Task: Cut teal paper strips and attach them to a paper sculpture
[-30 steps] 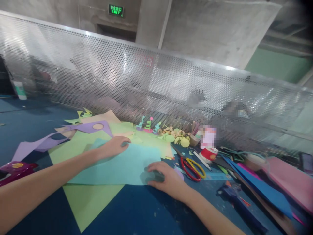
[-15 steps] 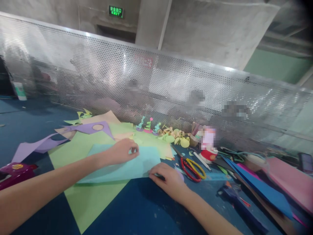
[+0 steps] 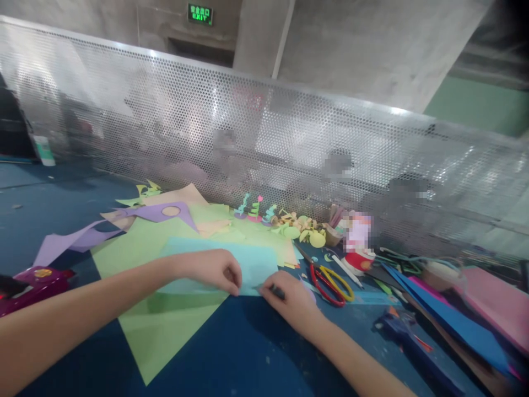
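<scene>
A sheet of light blue paper lies on a larger light green sheet. Over the blue sheet's front edge, my left hand is closed, its fingertips pinched at that edge. My right hand is curled at the sheet's front right corner, around a small dark thing with a thin tip pointing left. Most of that thing is hidden by the fingers, so its kind is unclear. The two hands are close together but apart.
Red-and-yellow-handled scissors and a white pen lie right of my right hand. A dark blue glue gun and coloured sheets are farther right. Purple paper offcuts lie left. A perforated metal screen stands behind.
My left hand has come down and right to the blue sheet's front edge, nearer my right hand. The sheet's front left part has shifted away from me. The view has moved slightly.
</scene>
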`<state>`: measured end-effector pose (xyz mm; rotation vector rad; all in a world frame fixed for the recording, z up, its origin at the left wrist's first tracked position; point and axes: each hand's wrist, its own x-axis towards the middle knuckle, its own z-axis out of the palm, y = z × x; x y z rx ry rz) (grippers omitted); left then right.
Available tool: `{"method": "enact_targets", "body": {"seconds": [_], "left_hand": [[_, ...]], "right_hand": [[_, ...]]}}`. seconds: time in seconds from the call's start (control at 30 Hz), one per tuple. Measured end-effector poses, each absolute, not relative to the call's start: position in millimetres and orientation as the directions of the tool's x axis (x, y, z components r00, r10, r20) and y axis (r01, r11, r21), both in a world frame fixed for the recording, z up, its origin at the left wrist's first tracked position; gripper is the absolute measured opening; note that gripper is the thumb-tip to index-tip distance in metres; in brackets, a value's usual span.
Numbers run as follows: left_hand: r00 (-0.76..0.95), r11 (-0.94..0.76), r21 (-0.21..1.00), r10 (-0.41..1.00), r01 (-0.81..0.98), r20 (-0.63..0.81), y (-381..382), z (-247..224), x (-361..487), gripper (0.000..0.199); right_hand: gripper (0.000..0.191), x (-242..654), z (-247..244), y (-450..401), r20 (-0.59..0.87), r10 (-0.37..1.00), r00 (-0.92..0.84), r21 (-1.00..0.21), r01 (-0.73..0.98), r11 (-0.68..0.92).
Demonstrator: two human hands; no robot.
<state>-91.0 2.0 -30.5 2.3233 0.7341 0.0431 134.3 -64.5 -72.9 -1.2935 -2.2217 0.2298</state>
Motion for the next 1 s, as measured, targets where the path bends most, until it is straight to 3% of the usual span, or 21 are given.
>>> {"method": "enact_targets", "body": {"seconds": [0.13,0.37,0.57,0.87,1.0], "left_hand": [[0.812,-0.473,0.699,0.514,0.537,-0.276,14.2,-27.4,-103.3,0.027],[0.759,-0.301,0.742,0.510,0.599,-0.406,21.0,-27.2,-111.5,0.033],[0.813,-0.374,0.736,0.407,0.564,-0.417,20.6,-23.8,-112.4,0.028],[0.793,-0.497,0.619,0.420,0.608,-0.441,12.2,-18.1,-108.3,0.020],[0.759,-0.529,0.544,0.450,0.652,-0.472,6.8,-13.6,-106.2,0.018]], "right_hand": [[0.020,134.9,-75.5,-62.0,0.327,0.902,-0.283,-0.423,0.809,0.407],[0.023,137.5,-74.5,-58.2,0.229,0.923,-0.310,-0.454,0.805,0.383],[0.026,136.6,-72.0,-57.6,0.154,0.939,-0.308,-0.488,0.803,0.343],[0.026,148.4,-61.8,-53.4,0.061,0.914,-0.402,-0.550,0.751,0.367],[0.031,147.7,-65.4,-53.3,0.107,0.950,-0.293,-0.474,0.825,0.308]]}}
